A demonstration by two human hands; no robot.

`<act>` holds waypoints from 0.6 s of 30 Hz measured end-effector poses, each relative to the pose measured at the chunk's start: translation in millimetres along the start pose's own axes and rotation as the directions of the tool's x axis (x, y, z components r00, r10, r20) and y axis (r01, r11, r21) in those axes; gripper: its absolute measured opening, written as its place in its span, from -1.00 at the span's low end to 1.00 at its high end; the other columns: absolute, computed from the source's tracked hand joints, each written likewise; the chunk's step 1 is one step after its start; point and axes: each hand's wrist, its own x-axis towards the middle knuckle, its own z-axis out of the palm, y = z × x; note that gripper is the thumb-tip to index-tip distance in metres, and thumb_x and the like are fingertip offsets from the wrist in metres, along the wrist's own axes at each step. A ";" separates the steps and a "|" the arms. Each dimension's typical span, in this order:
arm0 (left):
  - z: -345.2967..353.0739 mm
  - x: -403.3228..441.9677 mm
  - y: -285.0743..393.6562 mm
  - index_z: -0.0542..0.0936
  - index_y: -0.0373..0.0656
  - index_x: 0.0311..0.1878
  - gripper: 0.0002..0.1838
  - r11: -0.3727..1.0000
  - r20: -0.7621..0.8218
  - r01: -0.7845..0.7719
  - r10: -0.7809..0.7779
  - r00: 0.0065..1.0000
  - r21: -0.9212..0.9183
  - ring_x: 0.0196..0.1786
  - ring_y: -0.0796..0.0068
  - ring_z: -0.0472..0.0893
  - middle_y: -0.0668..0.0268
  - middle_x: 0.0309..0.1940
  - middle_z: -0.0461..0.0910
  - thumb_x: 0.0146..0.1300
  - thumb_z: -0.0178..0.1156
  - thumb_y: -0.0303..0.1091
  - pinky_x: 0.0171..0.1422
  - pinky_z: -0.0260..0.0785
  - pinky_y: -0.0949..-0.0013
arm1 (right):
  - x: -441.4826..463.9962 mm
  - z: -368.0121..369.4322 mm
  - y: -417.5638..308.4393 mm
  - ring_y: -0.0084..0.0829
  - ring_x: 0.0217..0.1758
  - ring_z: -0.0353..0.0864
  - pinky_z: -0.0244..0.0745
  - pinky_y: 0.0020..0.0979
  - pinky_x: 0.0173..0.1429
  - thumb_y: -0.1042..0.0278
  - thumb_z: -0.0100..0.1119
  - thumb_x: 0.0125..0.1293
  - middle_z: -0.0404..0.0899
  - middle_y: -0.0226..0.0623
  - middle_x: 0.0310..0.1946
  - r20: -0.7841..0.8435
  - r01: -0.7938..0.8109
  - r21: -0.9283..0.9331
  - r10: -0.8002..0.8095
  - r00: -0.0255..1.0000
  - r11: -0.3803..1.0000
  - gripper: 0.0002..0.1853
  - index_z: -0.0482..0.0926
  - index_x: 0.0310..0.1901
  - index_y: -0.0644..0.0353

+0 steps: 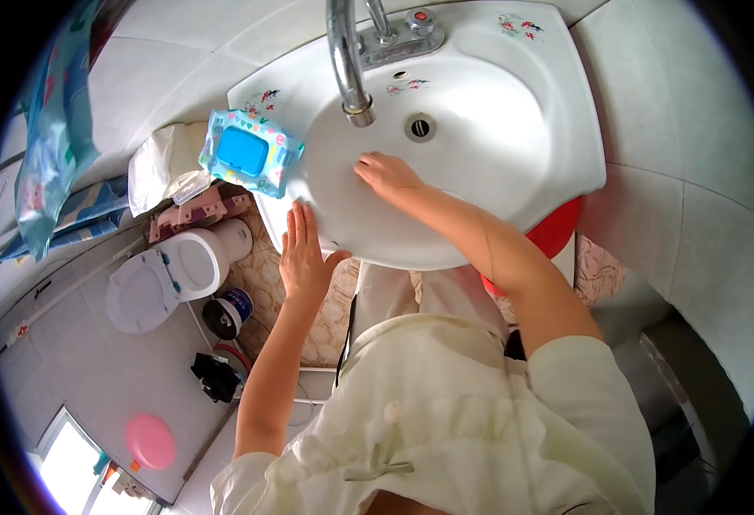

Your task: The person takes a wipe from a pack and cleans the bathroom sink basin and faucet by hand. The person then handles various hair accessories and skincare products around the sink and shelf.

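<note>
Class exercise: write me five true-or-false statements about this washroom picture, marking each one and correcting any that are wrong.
1. The right hand is inside the basin of the sink. True.
2. The left hand is gripping the faucet. False: it is at the sink's front edge, fingers stretched out.
3. A wipes packet lies on the sink's left corner. True.
4. Water is pouring from the faucet. False: none shows coming from it.
5. The toilet has its lid raised. True.

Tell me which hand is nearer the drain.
The right hand, reaching into the sink; the left hand is at its outer edge, farther off.
</note>
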 end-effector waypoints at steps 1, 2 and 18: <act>0.3 0.6 0.3 0.01 -0.33 0.40 0.12 1.000 -0.003 0.006 -0.006 1.000 -0.028 0.45 0.06 0.07 -0.01 0.43 -0.01 -0.12 0.38 0.02 0.39 0.13 0.06 | 12.4 0.4 4.5 -0.26 -0.18 0.54 0.52 -0.23 -0.20 0.52 0.11 0.05 0.50 -0.30 -0.32 0.017 0.064 -0.145 -0.062 0.998 0.987 -0.96 0.49 -0.42 0.21; 0.4 0.9 0.8 0.01 -0.33 0.40 0.12 1.000 -0.003 0.000 -0.001 1.000 -0.023 0.45 0.06 0.07 -0.01 0.43 -0.01 -0.12 0.38 0.02 0.39 0.13 0.06 | 22.9 -2.0 11.2 -0.28 -0.16 0.54 0.54 -0.26 -0.19 0.50 0.10 0.05 0.49 -0.33 -0.31 0.042 0.127 -0.286 -0.120 0.992 0.950 -0.99 0.49 -0.45 0.18; -1.4 0.7 1.1 0.00 -0.33 0.40 0.12 0.999 0.021 0.024 -0.024 0.999 -0.023 0.46 0.05 0.05 -0.01 0.43 -0.02 -0.13 0.40 -0.01 0.41 0.13 0.06 | -35.5 -87.0 65.4 -0.15 -0.22 0.61 0.56 -0.20 -0.18 0.53 0.13 0.08 0.59 -0.15 -0.34 0.290 -0.247 -0.563 0.468 0.835 0.789 -0.93 0.59 -0.40 0.20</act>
